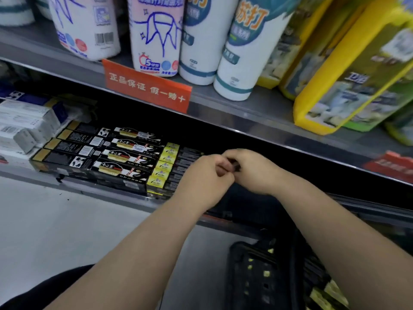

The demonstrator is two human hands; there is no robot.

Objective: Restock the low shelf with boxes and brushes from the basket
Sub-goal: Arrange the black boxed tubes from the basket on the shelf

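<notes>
I am holding my left grip (202,177) and right grip (253,170) together over the low shelf (125,195), fingers curled, both pinching a small dark item (233,167) I cannot identify, probably readying it for stocking beside the black boxes (107,157). The basket (252,276) is sitting below right, beside pale floor (55,220).
</notes>
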